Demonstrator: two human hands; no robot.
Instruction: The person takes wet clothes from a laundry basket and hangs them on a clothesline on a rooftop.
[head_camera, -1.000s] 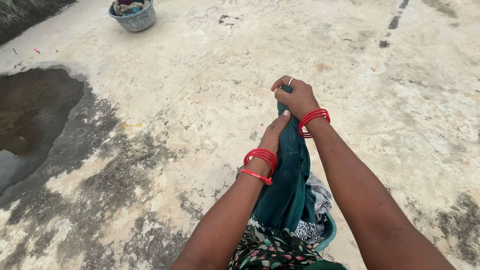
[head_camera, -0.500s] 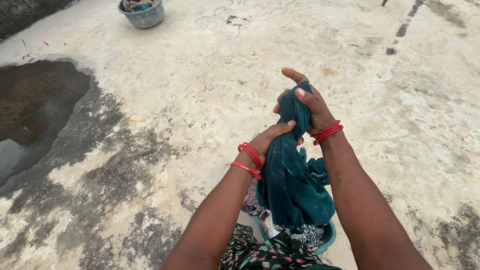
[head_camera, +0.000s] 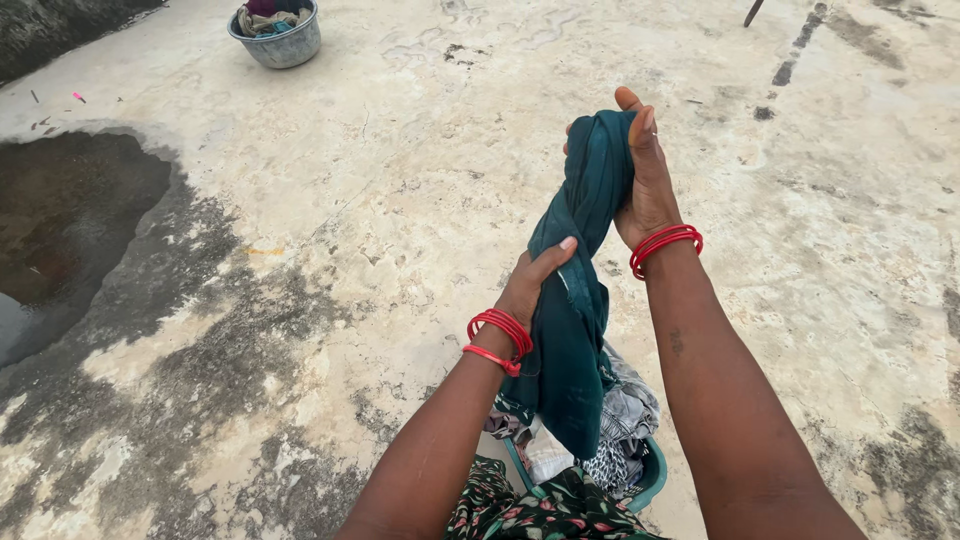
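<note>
A wet dark teal cloth (head_camera: 575, 300) hangs twisted between both hands above a teal basin (head_camera: 655, 470) that holds several other garments. My right hand (head_camera: 645, 175) grips the cloth's top end, raised, with red bangles at the wrist. Lower down, my left hand (head_camera: 530, 280) clasps the cloth's middle, thumb pressed across it, also wearing red bangles. The cloth's lower part drapes down into the basin between my forearms.
A grey metal tub (head_camera: 277, 35) filled with clothes stands at the far upper left on the pale concrete floor. A dark water puddle (head_camera: 60, 220) spreads along the left side. A flowered garment (head_camera: 545, 505) covers my lap at the bottom edge.
My right hand has lifted the cloth's top end higher and further away, stretching the cloth out. My left hand stayed lower, gripping its middle.
</note>
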